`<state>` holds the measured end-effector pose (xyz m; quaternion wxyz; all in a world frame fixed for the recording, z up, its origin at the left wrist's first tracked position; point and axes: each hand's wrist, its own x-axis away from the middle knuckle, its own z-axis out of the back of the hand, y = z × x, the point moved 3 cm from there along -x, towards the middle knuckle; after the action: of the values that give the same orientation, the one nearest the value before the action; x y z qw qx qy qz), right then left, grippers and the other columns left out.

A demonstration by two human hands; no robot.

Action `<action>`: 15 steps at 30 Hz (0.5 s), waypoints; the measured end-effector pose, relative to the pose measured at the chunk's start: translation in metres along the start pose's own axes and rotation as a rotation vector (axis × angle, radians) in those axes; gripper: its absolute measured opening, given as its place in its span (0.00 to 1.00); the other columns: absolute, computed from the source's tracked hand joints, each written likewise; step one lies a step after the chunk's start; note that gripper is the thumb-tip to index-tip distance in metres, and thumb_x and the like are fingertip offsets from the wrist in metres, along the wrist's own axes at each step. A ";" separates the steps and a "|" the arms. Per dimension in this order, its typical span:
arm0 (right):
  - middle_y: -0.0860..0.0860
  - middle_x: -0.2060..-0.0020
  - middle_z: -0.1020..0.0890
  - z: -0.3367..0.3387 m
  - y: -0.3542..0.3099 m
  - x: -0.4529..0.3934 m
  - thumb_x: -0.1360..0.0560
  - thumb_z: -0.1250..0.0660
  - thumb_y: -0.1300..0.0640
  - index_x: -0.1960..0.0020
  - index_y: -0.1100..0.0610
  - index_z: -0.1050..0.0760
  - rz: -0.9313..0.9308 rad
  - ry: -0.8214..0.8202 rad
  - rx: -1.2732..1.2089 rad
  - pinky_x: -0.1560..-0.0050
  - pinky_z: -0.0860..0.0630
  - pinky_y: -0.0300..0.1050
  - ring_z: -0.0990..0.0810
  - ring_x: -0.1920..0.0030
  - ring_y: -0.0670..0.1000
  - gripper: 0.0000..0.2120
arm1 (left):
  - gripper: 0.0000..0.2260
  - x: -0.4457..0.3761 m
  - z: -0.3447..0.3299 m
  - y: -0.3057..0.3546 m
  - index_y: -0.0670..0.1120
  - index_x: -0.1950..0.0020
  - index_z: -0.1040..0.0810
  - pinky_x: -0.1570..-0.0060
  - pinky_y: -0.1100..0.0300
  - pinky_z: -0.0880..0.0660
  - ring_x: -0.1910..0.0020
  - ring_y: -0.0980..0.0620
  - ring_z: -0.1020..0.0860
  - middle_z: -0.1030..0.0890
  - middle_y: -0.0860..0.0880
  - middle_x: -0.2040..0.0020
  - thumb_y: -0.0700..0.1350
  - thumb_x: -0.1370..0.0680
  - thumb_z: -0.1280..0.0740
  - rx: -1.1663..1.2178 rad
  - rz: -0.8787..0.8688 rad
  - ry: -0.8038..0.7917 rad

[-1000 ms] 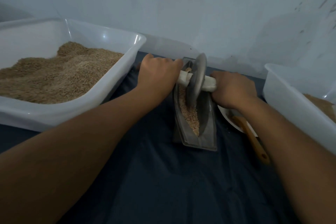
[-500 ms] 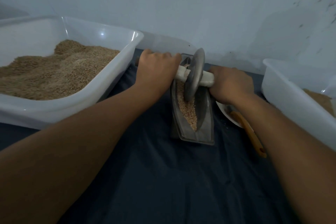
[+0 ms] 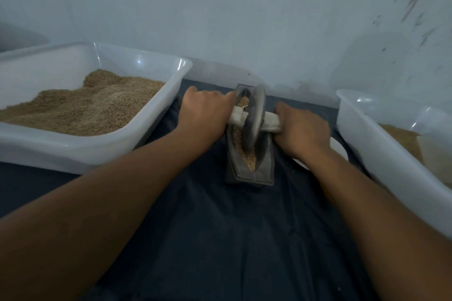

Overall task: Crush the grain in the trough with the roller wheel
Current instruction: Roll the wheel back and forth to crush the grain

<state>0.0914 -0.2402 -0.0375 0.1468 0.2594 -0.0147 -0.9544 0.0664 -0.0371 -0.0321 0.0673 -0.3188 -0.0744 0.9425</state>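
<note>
roller wheel (image 3: pixel 255 117): upright in trough (image 3: pixel 265 166) | grain (image 3: pixel 249 161): tan, inside

White tubs (image 3: pixel 156 134) (image 3: pixel 381 154) flank the trough (image 3: pixel 265 171); near cloth (image 3: pixel 220 239) lies open.

Surface is covered by a dark navy cloth (image 3: pixel 220 239), wrinkled, running back to the pale wall. On it, left: large white translucent plastic tub (image 3: pixel 102 151) holding a heap of tan grain. Centre: grey metal boat-shaped trough (image 3: pixel 265 171), long axis pointing away from the camera, far end near the wall. Right: second white plastic tub (image 3: pixel 367 149), partly cut off by the frame edge. Between trough and right tub: a white round plate (image 3: pixel 340 151), mostly hidden behind a forearm.
</note>
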 end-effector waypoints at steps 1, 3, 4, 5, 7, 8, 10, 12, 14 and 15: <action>0.43 0.70 0.33 0.001 0.000 0.003 0.26 0.32 0.49 0.53 0.47 0.33 0.002 0.006 -0.011 0.71 0.44 0.42 0.35 0.71 0.49 0.10 | 0.13 0.002 0.002 0.000 0.53 0.49 0.34 0.60 0.53 0.36 0.67 0.49 0.30 0.28 0.52 0.63 0.45 0.26 0.31 -0.002 0.004 0.001; 0.43 0.70 0.34 0.005 -0.002 0.008 0.27 0.32 0.51 0.53 0.48 0.34 0.009 0.031 -0.021 0.71 0.43 0.43 0.37 0.72 0.49 0.10 | 0.13 0.007 0.006 0.000 0.52 0.46 0.31 0.60 0.54 0.36 0.64 0.48 0.25 0.25 0.51 0.60 0.45 0.26 0.31 -0.012 0.008 0.012; 0.43 0.70 0.35 0.006 -0.003 0.010 0.27 0.31 0.52 0.54 0.48 0.34 0.014 0.043 -0.020 0.71 0.43 0.43 0.38 0.72 0.48 0.11 | 0.13 0.009 0.008 0.000 0.52 0.46 0.31 0.60 0.54 0.36 0.63 0.48 0.24 0.24 0.51 0.59 0.45 0.26 0.30 -0.019 0.007 0.018; 0.43 0.70 0.35 0.008 -0.004 0.013 0.27 0.31 0.53 0.54 0.48 0.35 0.019 0.054 -0.017 0.71 0.45 0.43 0.39 0.72 0.48 0.12 | 0.13 0.011 0.011 0.001 0.51 0.46 0.31 0.60 0.54 0.36 0.62 0.48 0.23 0.23 0.51 0.58 0.45 0.26 0.30 -0.027 0.006 0.024; 0.43 0.69 0.35 0.013 -0.006 0.019 0.27 0.29 0.53 0.55 0.49 0.36 0.024 0.079 -0.018 0.70 0.49 0.44 0.38 0.71 0.49 0.13 | 0.13 0.013 0.014 0.003 0.51 0.46 0.31 0.59 0.53 0.36 0.60 0.48 0.22 0.23 0.51 0.58 0.44 0.26 0.30 -0.041 0.004 0.031; 0.43 0.68 0.34 0.014 -0.007 0.022 0.27 0.29 0.53 0.55 0.50 0.36 0.026 0.096 -0.025 0.70 0.48 0.44 0.36 0.70 0.50 0.14 | 0.13 0.013 0.016 0.004 0.51 0.46 0.31 0.59 0.53 0.36 0.60 0.47 0.22 0.23 0.50 0.57 0.44 0.26 0.30 -0.045 0.002 0.032; 0.45 0.65 0.31 0.017 -0.009 0.029 0.27 0.30 0.53 0.55 0.50 0.37 0.031 0.133 -0.037 0.66 0.43 0.46 0.33 0.67 0.52 0.14 | 0.13 0.015 0.017 0.005 0.51 0.45 0.31 0.59 0.53 0.36 0.59 0.47 0.22 0.23 0.50 0.57 0.43 0.26 0.31 -0.046 0.003 0.035; 0.46 0.64 0.30 0.019 -0.011 0.034 0.26 0.30 0.53 0.55 0.50 0.37 0.036 0.143 -0.038 0.64 0.40 0.48 0.32 0.66 0.53 0.14 | 0.14 0.017 0.019 0.005 0.51 0.46 0.31 0.59 0.53 0.36 0.61 0.48 0.23 0.23 0.51 0.58 0.43 0.27 0.30 -0.050 0.007 0.039; 0.46 0.64 0.30 0.021 -0.013 0.035 0.26 0.31 0.52 0.54 0.50 0.37 0.038 0.141 -0.043 0.63 0.40 0.48 0.32 0.65 0.53 0.14 | 0.14 0.020 0.019 0.005 0.51 0.46 0.31 0.59 0.53 0.36 0.62 0.49 0.24 0.24 0.51 0.59 0.44 0.27 0.29 -0.055 0.010 0.038; 0.46 0.64 0.30 0.021 -0.013 0.034 0.26 0.31 0.53 0.54 0.51 0.37 0.038 0.143 -0.043 0.63 0.40 0.48 0.32 0.65 0.53 0.13 | 0.14 0.021 0.020 0.005 0.51 0.46 0.31 0.59 0.54 0.37 0.61 0.49 0.24 0.24 0.51 0.59 0.44 0.27 0.29 -0.053 0.014 0.040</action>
<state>0.0490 -0.2382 -0.0372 0.1710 0.3234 0.0116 -0.9306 0.0374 -0.0407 -0.0303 0.0540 -0.3399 -0.0957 0.9340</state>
